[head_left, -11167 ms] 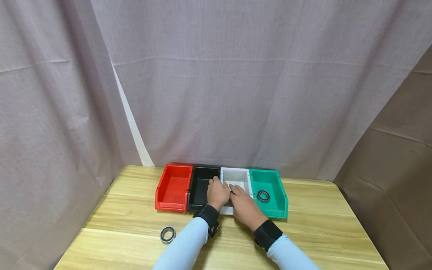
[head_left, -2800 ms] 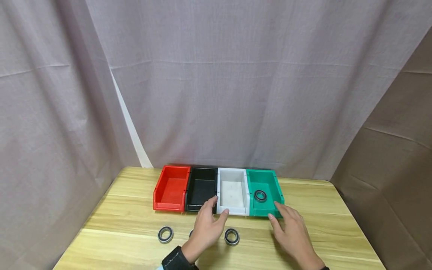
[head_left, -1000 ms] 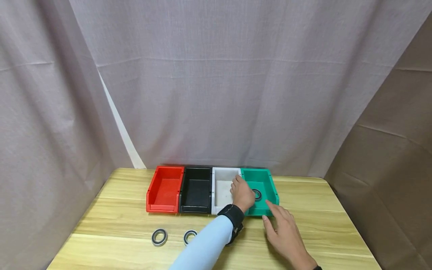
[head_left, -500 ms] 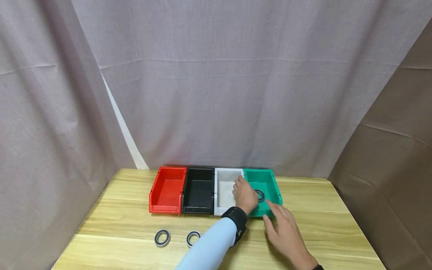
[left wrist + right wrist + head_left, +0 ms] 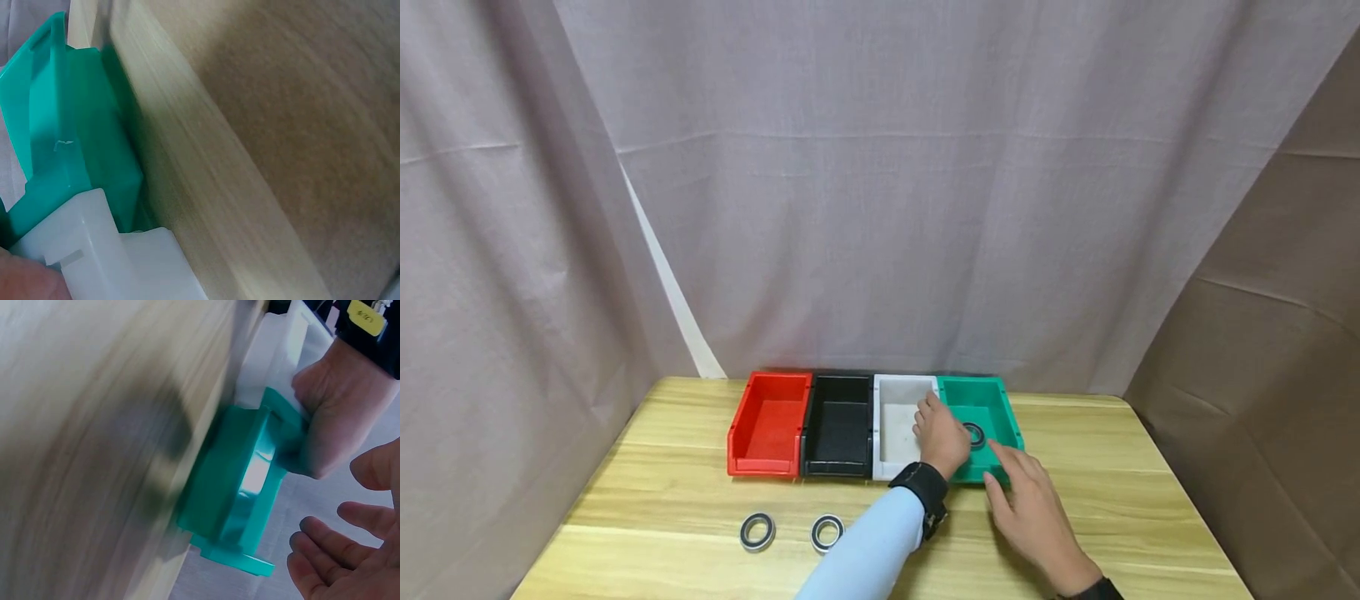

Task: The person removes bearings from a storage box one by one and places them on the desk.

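Note:
My left hand (image 5: 943, 437) is over the wall between the white bin (image 5: 888, 468) and the green bin (image 5: 1009, 417). Its fingers bend downward, and their tips are hidden, so whether they hold anything is unclear. Beside it, a bearing (image 5: 981, 436) lies in the green bin, partly covered by that hand. In the left wrist view, a bit of finger (image 5: 31, 278) shows by the white bin's edge. My right hand (image 5: 1036, 518) hovers at the green bin's front corner; the right wrist view shows its fingers spread loosely with nothing between them.
Two bearings lie on the wooden table: one bearing (image 5: 743, 533) at the left and another bearing (image 5: 815, 535) partly behind my left sleeve (image 5: 865, 546). A red bin (image 5: 769, 427) and a black bin (image 5: 838, 429) complete the row, before a grey curtain (image 5: 880, 208).
Since 2.8 seconds ago, my left hand has moved from the table up and right to the white and green bins. The front bearing at the right is no longer visible. Recently, little has moved.

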`<state>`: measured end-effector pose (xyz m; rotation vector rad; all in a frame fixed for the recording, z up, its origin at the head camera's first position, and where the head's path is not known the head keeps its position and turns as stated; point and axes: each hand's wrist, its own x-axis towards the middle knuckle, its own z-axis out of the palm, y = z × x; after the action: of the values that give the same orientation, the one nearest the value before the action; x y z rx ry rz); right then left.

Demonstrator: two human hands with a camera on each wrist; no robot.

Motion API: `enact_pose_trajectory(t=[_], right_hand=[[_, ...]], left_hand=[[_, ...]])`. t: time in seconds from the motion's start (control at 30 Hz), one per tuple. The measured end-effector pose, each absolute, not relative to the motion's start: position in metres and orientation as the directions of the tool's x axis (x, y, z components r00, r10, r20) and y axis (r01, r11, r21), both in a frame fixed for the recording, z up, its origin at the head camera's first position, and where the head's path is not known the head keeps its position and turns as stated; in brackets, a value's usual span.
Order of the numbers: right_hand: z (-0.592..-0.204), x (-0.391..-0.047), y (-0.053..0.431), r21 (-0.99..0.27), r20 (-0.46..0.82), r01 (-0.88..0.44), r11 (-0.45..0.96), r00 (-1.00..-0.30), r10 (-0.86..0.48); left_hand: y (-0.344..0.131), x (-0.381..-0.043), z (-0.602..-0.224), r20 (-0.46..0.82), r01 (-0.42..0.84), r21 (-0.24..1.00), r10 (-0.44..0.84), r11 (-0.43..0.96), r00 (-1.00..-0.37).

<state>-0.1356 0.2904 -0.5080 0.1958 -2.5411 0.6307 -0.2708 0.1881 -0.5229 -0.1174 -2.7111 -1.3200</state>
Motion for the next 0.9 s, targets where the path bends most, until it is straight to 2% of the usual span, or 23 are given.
enact_pose_trajectory(t=[0.4,0.6,0.9], right_hand=[[-0.515,-0.158,0.293,-0.406,0.429,-0.232,0.884,-0.902,-0.040],[-0.521,-0.181,0.292,-0.389,0.393,-0.221,0.895,-0.918,-0.056],[-0.532,-0.223,0.289,-0.380,0.258,-0.145,0.913,-0.965,-0.046]], left_hand=[[0.188,-0.271,-0.519,0.135,0.127,0.791,0.032,0.598,-0.990],[0.187,-0.271,-0.521,0.124,0.121,0.802,0.035,0.585,-0.992],[0.185,-0.271,-0.523,0.129,0.127,0.820,0.036,0.558,-0.991]])
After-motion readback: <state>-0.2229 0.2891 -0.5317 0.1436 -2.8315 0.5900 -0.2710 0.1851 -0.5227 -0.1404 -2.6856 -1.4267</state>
